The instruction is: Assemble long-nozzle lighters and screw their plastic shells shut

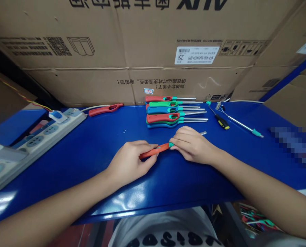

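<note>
Between my two hands is a long-nosed gas lighter [162, 148] with an orange-red body, a green collar and a metal tube. My left hand [132, 158] is closed round the rear of its body. The fingers of my right hand [190, 144] wrap the green collar and the tube, whose tip shows beyond them. Just behind my hands lies a stack of similar lighters [163, 118] in red, green and blue, tubes pointing right. A loose red lighter casing [105, 109] rests at the back left, with no tube showing.
A white power strip [37, 142] with plugs runs along the left. At the back right are a black-and-yellow screwdriver [222, 121] and a loose metal tube with a green end [243, 125]. Cardboard [148, 55] stands behind the blue table [189, 181]. More lighter parts [258, 216] sit below, right.
</note>
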A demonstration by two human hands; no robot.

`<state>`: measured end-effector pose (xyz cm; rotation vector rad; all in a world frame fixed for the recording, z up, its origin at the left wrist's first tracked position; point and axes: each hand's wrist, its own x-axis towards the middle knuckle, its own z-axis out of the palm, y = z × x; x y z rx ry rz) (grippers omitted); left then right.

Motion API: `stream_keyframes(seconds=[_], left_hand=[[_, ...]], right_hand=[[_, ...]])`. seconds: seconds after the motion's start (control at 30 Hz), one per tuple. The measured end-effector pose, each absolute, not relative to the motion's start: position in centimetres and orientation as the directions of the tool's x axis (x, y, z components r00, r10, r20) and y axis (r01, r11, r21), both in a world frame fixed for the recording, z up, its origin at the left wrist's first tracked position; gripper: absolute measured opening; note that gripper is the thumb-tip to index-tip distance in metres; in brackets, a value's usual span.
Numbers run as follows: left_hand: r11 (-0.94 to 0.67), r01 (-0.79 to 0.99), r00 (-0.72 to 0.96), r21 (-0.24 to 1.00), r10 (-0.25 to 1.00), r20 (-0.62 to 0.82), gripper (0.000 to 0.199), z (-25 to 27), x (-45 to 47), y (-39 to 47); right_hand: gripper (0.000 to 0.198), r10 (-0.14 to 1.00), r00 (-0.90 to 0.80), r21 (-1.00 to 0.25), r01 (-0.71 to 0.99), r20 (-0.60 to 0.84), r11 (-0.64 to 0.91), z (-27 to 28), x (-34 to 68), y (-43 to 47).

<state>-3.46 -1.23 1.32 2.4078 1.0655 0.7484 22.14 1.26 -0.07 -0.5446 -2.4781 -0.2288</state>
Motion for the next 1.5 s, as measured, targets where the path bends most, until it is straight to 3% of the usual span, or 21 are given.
stream_keyframes(seconds=[0.1, 0.3, 0.43, 0.67, 0.83, 1.1, 1.23, 1.3, 1.4, 1.5], left_hand=[[-0.646, 0.574, 0.563, 0.504, 0.758, 0.330, 0.025, 1.2, -3.5, -1.4], [-0.703, 0.666, 0.590, 0.250, 0.702, 0.399, 0.031, 1.1, -3.6, -1.8], [-0.708, 0.688, 0.606, 0.158, 0.680, 0.413, 0.030, 0.9, -3.4, -1.7], [-0.687, 0.710, 0.648, 0.155, 0.723, 0.240, 0.042, 0.4, -3.1, -1.0], [-0.661, 0.721, 0.635, 0.207, 0.750, 0.183, 0.044, 0.5, -3.3, -0.6], [-0.630, 0.733, 0.619, 0.256, 0.774, 0.133, 0.038, 0.8, -4.1, 0.2], [-0.637, 0.695, 0.629, 0.335, 0.763, 0.146, 0.032, 0.4, -4.3, 0.5], [-0.650, 0.681, 0.638, 0.339, 0.753, 0.161, 0.032, 0.4, -4.2, 0.4], [-0.666, 0.666, 0.650, 0.336, 0.739, 0.177, 0.033, 0.3, -4.2, 0.3], [-0.671, 0.652, 0.657, 0.354, 0.733, 0.179, 0.034, 0.4, -4.2, 0.1]], right_hand=[[0.016, 0.340, -0.750, 0.038, 0.436, 0.567, 0.899, -0.1, 22.0, 1.2], [0.017, 0.385, -0.739, -0.034, 0.442, 0.553, 0.896, -0.2, 21.9, 1.2], [0.020, 0.425, -0.742, -0.078, 0.453, 0.519, 0.888, -0.3, 22.0, 1.3], [0.015, 0.657, -0.737, -0.288, 0.602, 0.158, 0.744, 0.9, 22.6, 1.6], [0.012, 0.752, -0.659, -0.356, 0.708, -0.024, 0.609, 2.2, 23.8, 1.8], [0.033, 0.770, -0.600, -0.432, 0.766, -0.217, 0.476, 3.1, 26.2, 2.6], [0.031, 0.786, -0.606, -0.439, 0.744, -0.125, 0.504, 3.7, 26.7, 2.8], [0.029, 0.848, -0.530, -0.335, 0.797, 0.013, 0.503, 4.2, 27.3, 3.1], [0.023, 0.951, -0.241, -0.116, 0.957, 0.192, 0.266, 5.0, 28.9, 3.6], [0.020, 0.979, -0.047, -0.104, 0.992, 0.197, 0.068, 5.7, 31.0, 4.0]])
